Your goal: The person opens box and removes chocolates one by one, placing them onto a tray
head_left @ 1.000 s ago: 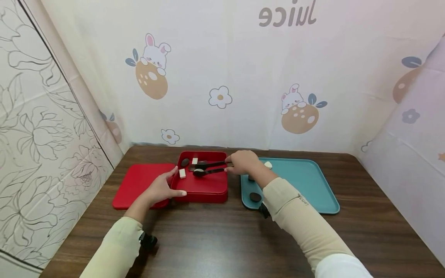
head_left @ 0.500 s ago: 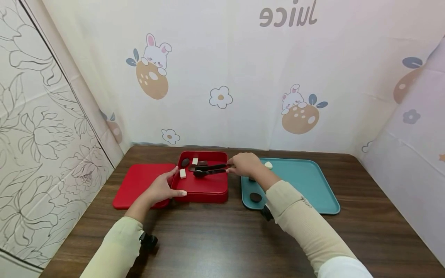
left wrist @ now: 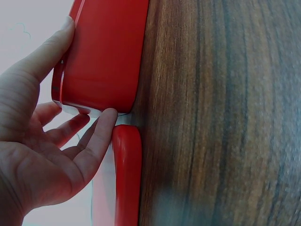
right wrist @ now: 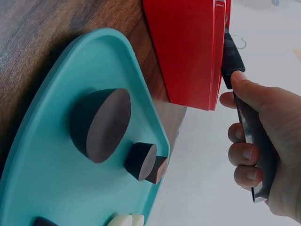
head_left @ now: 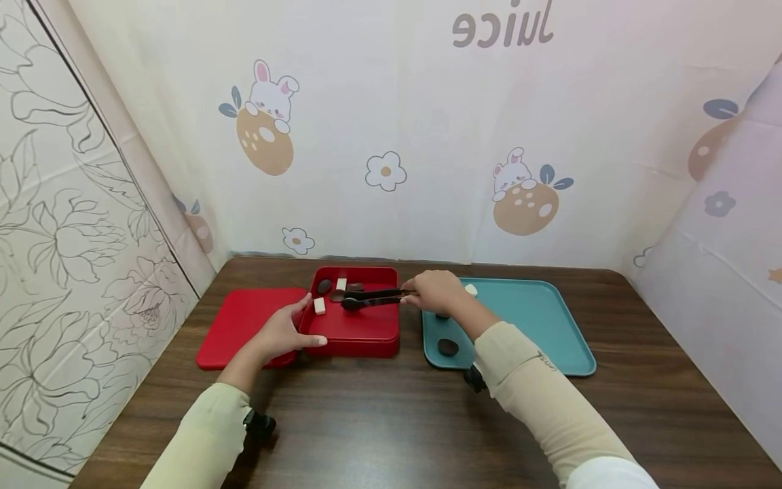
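My left hand (head_left: 284,331) rests at the near left corner of a red box (head_left: 366,348). In the left wrist view the thumb lies along one wall, while the fingertips touch the wall round the corner. My right hand (head_left: 436,293) grips black-and-metal tongs (right wrist: 256,136), fingers wrapped round their handle end. The tongs reach over the box's right rim, tips low inside and arms near each other. Around the tips lie white blocks (head_left: 320,306) and dark brown chocolate-like pieces (head_left: 324,286). I cannot tell whether the tongs hold a piece.
Left of the box lies a flat red lid (head_left: 244,326). On the right a teal tray (head_left: 531,319) carries dark brown pieces (right wrist: 108,125) and off-white ones (head_left: 470,290), partly hidden by my right arm. A patterned curtain (head_left: 391,102) stands behind the wooden table (head_left: 379,421).
The tongs' arms have come closer together, and the pale patch at the nearer tip is out of sight. My right hand has shifted slightly right; my left hand stays at the box.
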`<state>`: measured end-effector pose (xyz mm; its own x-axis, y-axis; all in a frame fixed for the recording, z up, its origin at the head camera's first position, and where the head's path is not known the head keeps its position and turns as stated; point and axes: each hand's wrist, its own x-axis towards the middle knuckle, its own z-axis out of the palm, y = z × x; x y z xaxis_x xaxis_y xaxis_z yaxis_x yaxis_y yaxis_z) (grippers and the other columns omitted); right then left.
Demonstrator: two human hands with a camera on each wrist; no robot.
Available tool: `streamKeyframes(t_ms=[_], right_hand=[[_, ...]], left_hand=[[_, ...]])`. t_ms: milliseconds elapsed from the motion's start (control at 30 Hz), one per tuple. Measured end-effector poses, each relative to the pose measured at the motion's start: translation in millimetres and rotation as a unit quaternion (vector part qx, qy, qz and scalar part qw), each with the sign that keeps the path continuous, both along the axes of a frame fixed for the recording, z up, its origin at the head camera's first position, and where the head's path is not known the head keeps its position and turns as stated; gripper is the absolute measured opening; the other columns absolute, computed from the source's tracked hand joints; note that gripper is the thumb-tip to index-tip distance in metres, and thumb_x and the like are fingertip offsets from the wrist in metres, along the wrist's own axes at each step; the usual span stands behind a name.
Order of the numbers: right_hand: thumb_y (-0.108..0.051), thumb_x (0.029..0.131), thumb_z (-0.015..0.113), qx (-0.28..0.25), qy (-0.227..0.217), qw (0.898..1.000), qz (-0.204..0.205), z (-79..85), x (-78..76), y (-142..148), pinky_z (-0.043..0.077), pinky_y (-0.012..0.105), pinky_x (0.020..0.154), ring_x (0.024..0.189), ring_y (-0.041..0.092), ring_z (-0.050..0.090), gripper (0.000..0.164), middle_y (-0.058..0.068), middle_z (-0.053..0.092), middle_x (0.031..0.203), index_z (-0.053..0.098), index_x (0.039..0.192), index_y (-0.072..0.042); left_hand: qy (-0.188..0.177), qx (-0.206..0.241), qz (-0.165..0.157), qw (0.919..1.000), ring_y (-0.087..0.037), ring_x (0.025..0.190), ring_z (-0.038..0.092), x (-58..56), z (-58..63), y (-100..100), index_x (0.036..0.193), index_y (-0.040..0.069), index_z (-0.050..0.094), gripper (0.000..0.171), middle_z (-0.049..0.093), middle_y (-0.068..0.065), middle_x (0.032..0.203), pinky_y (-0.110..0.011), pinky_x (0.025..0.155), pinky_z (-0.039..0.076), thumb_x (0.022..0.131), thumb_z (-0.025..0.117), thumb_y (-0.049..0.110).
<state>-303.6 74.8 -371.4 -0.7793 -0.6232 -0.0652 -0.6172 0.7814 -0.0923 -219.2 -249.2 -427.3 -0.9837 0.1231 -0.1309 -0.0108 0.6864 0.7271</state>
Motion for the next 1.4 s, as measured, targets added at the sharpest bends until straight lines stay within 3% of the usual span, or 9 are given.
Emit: streamKeyframes(t_ms=[167, 533, 1133, 1400], right_hand=[[-0.039, 0.095, 0.062, -0.002, 0.010, 1.000, 0.003, 2.7, 2.9, 5.6, 0.050, 0.029, 0.058, 0.088, 0.018, 0.065, 0.040, 0.003, 0.071, 0.112, 0.068, 0.127, -0.015], [-0.040, 0.095, 0.062, -0.010, 0.068, 0.997, 0.023, 7.0, 15.5, 23.8, 0.045, 0.027, 0.049, 0.070, 0.012, 0.060, 0.037, 0.003, 0.070, 0.096, 0.069, 0.123, -0.017], [-0.040, 0.093, 0.066, -0.053, 0.118, 0.991, 0.015, 16.7, 37.5, 66.2, 0.041, 0.026, 0.044, 0.068, 0.015, 0.063, 0.037, 0.007, 0.072, 0.101, 0.071, 0.120, -0.015], [-0.038, 0.092, 0.067, -0.062, 0.139, 0.988, 0.005, 19.2, 47.0, 84.6, 0.048, 0.031, 0.050, 0.075, 0.021, 0.067, 0.038, 0.009, 0.072, 0.103, 0.071, 0.121, -0.013]], left_hand=[[-0.002, 0.000, 0.003, 1.0000, -0.040, 0.133, 0.036, 0.2, 0.1, 0.3, 0.156, 0.013, 0.023, 0.113, 0.035, -0.016, 0.153, -0.051, 0.090, 0.052, 0.069, 0.085, 0.048], [-0.001, 0.007, -0.004, 1.0000, -0.039, 0.135, 0.034, 0.7, 0.0, 0.0, 0.156, 0.012, 0.022, 0.111, 0.033, -0.015, 0.155, -0.051, 0.093, 0.050, 0.071, 0.085, 0.046], [-0.001, 0.003, -0.007, 1.0000, -0.040, 0.134, 0.035, 0.5, 0.1, 1.0, 0.156, 0.009, 0.023, 0.111, 0.033, -0.016, 0.154, -0.052, 0.091, 0.051, 0.071, 0.085, 0.047], [-0.005, 0.003, -0.004, 1.0000, -0.039, 0.134, 0.034, -0.2, -0.4, 0.6, 0.156, 0.011, 0.022, 0.113, 0.033, -0.014, 0.155, -0.051, 0.090, 0.052, 0.070, 0.085, 0.048]])
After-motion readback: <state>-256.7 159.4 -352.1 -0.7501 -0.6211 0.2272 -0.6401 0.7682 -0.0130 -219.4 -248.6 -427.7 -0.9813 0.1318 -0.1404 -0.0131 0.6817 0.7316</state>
